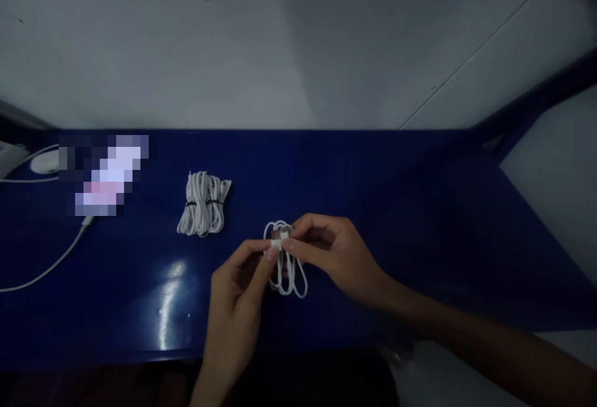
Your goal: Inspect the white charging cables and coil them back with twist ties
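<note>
Between my two hands is a coiled white USB cable (290, 270), its loops hanging toward the front of the blue table. My left hand (240, 292) pinches the coil near a flat metal USB plug, thumb on top. From the other side my right hand (331, 248) is closed on the same cable, thumb and forefinger at its white plug end. The fingertips of both hands almost meet at the plugs. Some of the fingers under the coil are hidden. To the left lies a bundle of white cables (203, 205), bound with black ties.
The glossy blue table (373, 183) runs along a grey-white wall (233, 52). At the left a blurred-out lit phone (112, 173) has a white cord (60, 264) plugged in. Behind it is a white rounded object (44, 162). A blue slanted frame (527, 121) stands at the right.
</note>
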Demonstrator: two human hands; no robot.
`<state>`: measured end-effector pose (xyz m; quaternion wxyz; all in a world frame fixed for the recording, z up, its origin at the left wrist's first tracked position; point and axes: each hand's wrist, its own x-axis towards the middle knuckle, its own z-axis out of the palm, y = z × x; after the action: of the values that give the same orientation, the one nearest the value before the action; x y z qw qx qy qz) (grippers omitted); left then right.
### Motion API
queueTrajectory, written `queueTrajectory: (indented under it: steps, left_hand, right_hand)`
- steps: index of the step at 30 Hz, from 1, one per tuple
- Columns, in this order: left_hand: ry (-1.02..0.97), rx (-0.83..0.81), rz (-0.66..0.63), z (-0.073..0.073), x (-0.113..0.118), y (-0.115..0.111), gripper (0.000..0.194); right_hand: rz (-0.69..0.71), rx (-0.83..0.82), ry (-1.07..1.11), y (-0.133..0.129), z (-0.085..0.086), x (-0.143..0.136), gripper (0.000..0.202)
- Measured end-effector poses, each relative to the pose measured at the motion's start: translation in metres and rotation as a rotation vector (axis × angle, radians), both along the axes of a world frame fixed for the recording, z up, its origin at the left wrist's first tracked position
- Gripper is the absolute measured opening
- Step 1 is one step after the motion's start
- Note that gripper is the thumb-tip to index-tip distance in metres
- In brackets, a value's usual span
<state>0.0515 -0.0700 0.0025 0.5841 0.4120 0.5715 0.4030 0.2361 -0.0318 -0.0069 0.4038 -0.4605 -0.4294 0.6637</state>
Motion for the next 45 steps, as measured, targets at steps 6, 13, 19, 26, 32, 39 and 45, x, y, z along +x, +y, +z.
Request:
queueTrajectory:
  steps: [6,13,19,26,32,39,45]
  left_hand:
    - [-0.013,-0.001,-0.026,0.000,0.002,-0.001,0.023]
    - [-0.042,-0.016,-0.003,0.000,0.001,0.000,0.022]
    - [-0.045,0.009,0.002,-0.003,0.002,-0.001,0.021]
    - [-0.085,0.078,0.101,-0.006,0.012,0.000,0.021]
    - [-0.105,0.078,0.118,-0.008,0.013,-0.001,0.019]
    - [-0.071,0.089,0.121,-0.007,0.012,0.000,0.019]
    - [-0.055,0.093,0.124,-0.008,0.010,0.000,0.020]
  right_hand:
    - [-0.013,0.002,0.022,0.001,0.000,0.001,0.020]
    - [0.009,-0.011,0.028,0.001,0.002,0.001,0.018]
    - [0.012,0.001,0.014,0.001,0.000,0.002,0.018]
    - [0.027,0.085,-0.096,0.005,0.006,0.006,0.016]
    - [0.063,0.127,-0.208,0.006,0.013,0.009,0.015]
    - [0.084,0.095,-0.137,0.008,0.012,0.010,0.015]
    - [0.069,0.051,-0.060,0.007,0.006,0.009,0.018]
